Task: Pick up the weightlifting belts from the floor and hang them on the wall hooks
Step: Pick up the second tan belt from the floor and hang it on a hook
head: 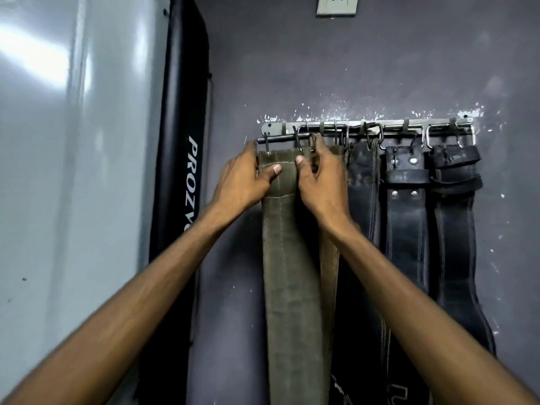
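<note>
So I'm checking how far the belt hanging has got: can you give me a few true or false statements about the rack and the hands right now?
1. Both hands are on the olive green belt. True: the left hand and right hand grip its top end.
2. The green belt hangs at the right end of the hook rack. False: it is at the left end.
3. Dark leather belts hang to the right of the green one. True.
4. The wall socket sits below the rack. False: it is above it.
5. The black padded bench stands upright left of the rack. True.
</note>
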`<state>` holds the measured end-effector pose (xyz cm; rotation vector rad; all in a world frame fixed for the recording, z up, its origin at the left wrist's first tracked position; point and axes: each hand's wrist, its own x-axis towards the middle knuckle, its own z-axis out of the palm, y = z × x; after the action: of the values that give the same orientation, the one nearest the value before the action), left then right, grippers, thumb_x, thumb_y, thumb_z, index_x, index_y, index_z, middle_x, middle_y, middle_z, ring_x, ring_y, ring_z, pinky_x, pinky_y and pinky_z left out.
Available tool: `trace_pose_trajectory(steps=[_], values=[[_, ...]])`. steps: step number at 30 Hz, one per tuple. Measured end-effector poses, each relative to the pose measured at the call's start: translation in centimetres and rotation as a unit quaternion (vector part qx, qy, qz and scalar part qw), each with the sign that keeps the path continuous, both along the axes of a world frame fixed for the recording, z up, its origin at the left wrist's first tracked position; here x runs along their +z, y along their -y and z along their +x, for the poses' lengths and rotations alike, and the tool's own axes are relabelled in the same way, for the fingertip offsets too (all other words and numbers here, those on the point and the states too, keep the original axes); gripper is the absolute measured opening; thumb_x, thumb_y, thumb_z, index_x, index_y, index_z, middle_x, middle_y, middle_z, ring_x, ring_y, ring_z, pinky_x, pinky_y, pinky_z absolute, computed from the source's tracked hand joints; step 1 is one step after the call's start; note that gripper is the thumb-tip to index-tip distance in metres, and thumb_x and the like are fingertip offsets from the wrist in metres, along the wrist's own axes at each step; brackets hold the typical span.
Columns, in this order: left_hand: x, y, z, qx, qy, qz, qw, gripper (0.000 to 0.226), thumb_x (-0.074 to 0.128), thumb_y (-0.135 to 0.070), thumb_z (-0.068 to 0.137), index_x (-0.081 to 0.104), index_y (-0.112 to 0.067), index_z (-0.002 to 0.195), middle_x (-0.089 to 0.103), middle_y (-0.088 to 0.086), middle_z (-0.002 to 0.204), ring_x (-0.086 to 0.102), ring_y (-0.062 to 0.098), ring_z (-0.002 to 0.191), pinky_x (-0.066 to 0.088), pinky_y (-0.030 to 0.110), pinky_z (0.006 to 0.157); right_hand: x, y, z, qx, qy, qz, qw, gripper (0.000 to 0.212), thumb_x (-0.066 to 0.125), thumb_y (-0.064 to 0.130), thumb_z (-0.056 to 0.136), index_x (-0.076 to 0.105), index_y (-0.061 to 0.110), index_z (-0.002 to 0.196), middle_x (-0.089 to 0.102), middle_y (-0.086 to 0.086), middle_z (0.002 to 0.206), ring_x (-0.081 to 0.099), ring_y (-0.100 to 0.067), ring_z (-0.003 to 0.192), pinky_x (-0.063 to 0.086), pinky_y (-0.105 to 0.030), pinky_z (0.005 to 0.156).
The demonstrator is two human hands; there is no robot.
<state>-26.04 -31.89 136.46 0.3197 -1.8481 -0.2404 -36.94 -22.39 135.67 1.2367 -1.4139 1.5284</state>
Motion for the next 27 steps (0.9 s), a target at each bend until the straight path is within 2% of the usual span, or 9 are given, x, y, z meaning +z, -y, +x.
trace_pose_trajectory(steps=[2, 6, 10, 13, 16, 20, 23, 25, 27], values=[[2.4, 1.8, -2.1, 0.003, -0.001, -0.016, 1.0, 0.042, 0.066, -0.036, 0.091, 0.054, -0.011, 0.124, 0.069, 0.005, 0.11, 0.064, 0.025, 0.1, 0.037, 0.023, 0.073, 2.3, 1.1, -1.5, -0.038, -0.018, -0.004, 0.999, 0.055, 0.056, 0.017, 0.102, 0.039, 0.004, 0.153, 0.056, 0.008, 0.074, 0.046, -0.004, 0.057, 0.038, -0.01, 0.048], [5.5, 5.5, -6.1, 0.022, 0.024, -0.028, 0.999, 0.056, 0.064, -0.039, 0.091, 0.046, -0.009, 0.135, 0.067, 0.013, 0.123, 0.063, 0.034, 0.113, 0.048, 0.032, 0.087, 4.8, 3.1, -4.2, -0.131, -0.053, 0.029, 0.99, 0.043, 0.058, 0.019, 0.102, 0.051, 0.002, 0.14, 0.051, 0.007, 0.078, 0.051, -0.011, 0.069, 0.036, -0.003, 0.053], [5.9, 7.7, -8.5, 0.062, 0.033, -0.038, 0.997, 0.073, 0.058, -0.039, 0.095, 0.027, -0.001, 0.149, 0.059, 0.022, 0.135, 0.055, 0.041, 0.124, 0.046, 0.04, 0.096, 4.6, 5.1, -5.7, -0.199, -0.101, 0.019, 0.975, 0.06, 0.054, 0.026, 0.104, 0.034, -0.002, 0.152, 0.061, -0.001, 0.089, 0.045, -0.01, 0.074, 0.03, -0.017, 0.06], [7.2, 8.1, -8.5, 0.078, 0.045, -0.046, 0.995, 0.07, 0.056, -0.038, 0.096, 0.028, -0.002, 0.149, 0.058, 0.022, 0.135, 0.055, 0.041, 0.124, 0.045, 0.038, 0.094, 5.7, 5.3, -5.6, -0.225, -0.098, 0.032, 0.969, 0.056, 0.052, 0.03, 0.105, 0.039, -0.003, 0.148, 0.053, 0.002, 0.078, 0.047, -0.015, 0.069, 0.025, -0.019, 0.054], [7.9, 8.9, -8.2, 0.088, 0.087, -0.048, 0.991, 0.064, 0.056, -0.043, 0.095, 0.037, -0.004, 0.142, 0.061, 0.021, 0.13, 0.057, 0.041, 0.119, 0.044, 0.037, 0.086, 5.7, 5.1, -5.0, -0.267, -0.097, 0.052, 0.957, 0.059, 0.05, 0.033, 0.105, 0.036, -0.002, 0.15, 0.066, -0.003, 0.086, 0.065, -0.026, 0.081, 0.033, -0.026, 0.064], [5.8, 9.0, -8.3, 0.076, 0.096, -0.047, 0.991, 0.068, 0.053, -0.047, 0.096, 0.032, -0.004, 0.144, 0.063, 0.023, 0.123, 0.059, 0.043, 0.114, 0.046, 0.04, 0.084, 3.6, 4.8, -5.1, -0.248, -0.087, 0.074, 0.962, 0.064, 0.051, 0.034, 0.104, 0.028, 0.006, 0.156, 0.039, 0.013, 0.065, 0.047, -0.009, 0.054, 0.04, -0.03, 0.058], [4.3, 7.9, -7.8, 0.075, 0.095, -0.043, 0.992, 0.071, 0.052, -0.044, 0.097, 0.025, -0.005, 0.149, 0.061, 0.023, 0.127, 0.058, 0.044, 0.115, 0.048, 0.045, 0.089, 2.7, 3.5, -4.7, -0.239, -0.079, 0.103, 0.962, 0.063, 0.057, 0.031, 0.101, 0.032, 0.008, 0.155, 0.054, 0.007, 0.078, 0.057, -0.017, 0.071, 0.042, -0.024, 0.059], [3.4, 6.9, -6.8, 0.078, 0.106, -0.046, 0.99, 0.077, 0.059, -0.043, 0.092, 0.024, -0.007, 0.15, 0.057, 0.025, 0.129, 0.056, 0.045, 0.116, 0.048, 0.047, 0.091, 1.8, 2.4, -4.2, -0.214, -0.085, 0.124, 0.965, 0.063, 0.063, 0.024, 0.097, 0.037, 0.008, 0.153, 0.066, -0.005, 0.101, 0.064, -0.023, 0.093, 0.045, -0.027, 0.075], [2.1, 5.5, -5.5, 0.084, 0.136, -0.045, 0.986, 0.086, 0.068, -0.042, 0.084, 0.023, -0.014, 0.152, 0.052, 0.024, 0.129, 0.056, 0.045, 0.115, 0.049, 0.049, 0.093, 0.6, 1.4, -3.5, -0.185, -0.082, 0.135, 0.97, 0.067, 0.067, 0.018, 0.092, 0.04, 0.008, 0.153, 0.064, -0.012, 0.124, 0.062, -0.029, 0.115, 0.048, -0.035, 0.097]])
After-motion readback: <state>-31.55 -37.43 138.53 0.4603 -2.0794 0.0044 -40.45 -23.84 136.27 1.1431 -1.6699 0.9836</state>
